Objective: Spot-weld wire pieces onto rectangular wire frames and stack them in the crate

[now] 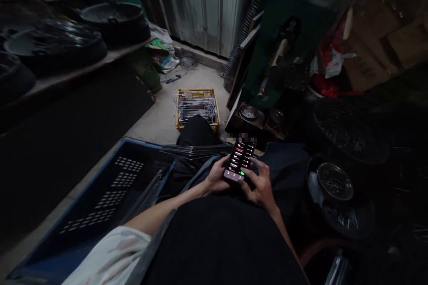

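Note:
Above my lap, my left hand (218, 176) is closed round the lower left side of a smartphone (239, 160). Its lit screen shows a dark list with small text, and a green spot glows near the bottom. My right hand (259, 182) is at the phone's right edge, fingers bent and apart, with the thumb and a fingertip at the lower part of the screen. Whether this hand also bears some of the phone's weight is unclear. Just beyond the phone, a bundle of thin metal rods (197, 151) lies across my legs.
A blue plastic crate (125, 144) stands at my left with rods in it. Ahead on the floor sits a yellow crate (218, 116) of bent wire pieces. A green machine (267, 53) stands front right; a metal bowl (335, 181) of small parts is at my right.

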{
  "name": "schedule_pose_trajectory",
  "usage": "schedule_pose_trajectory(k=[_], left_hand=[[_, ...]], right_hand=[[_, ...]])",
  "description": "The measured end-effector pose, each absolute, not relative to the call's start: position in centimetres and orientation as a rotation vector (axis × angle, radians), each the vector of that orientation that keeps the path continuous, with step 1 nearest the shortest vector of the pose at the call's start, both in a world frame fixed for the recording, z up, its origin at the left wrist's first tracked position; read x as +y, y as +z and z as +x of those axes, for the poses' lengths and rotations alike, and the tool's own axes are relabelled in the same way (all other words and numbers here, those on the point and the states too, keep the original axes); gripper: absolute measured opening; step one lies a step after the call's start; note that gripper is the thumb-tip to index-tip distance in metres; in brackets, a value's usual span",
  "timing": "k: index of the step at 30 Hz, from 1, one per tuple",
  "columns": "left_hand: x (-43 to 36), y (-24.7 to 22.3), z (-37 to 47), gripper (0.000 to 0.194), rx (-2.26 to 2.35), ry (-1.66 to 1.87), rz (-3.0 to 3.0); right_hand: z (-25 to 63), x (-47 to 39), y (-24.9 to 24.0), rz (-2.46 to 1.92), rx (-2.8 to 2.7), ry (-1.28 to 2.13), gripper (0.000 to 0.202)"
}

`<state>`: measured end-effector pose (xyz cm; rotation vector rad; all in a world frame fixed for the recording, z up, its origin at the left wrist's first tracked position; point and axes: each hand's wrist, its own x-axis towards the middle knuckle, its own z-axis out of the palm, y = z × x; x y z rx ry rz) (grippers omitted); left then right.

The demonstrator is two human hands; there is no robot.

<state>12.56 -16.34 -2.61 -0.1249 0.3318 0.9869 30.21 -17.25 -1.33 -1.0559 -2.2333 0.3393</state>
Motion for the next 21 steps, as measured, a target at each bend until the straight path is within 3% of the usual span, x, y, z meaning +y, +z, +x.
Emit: schedule_pose_trajectory(k=[21], left_hand=[[-16.53,-3.09,12.46,0.042,0.264,0.913,-0.111]], right_hand=[[30.83,-16.90,-1.13,-1.149,-2.154,0.327,0.034]])
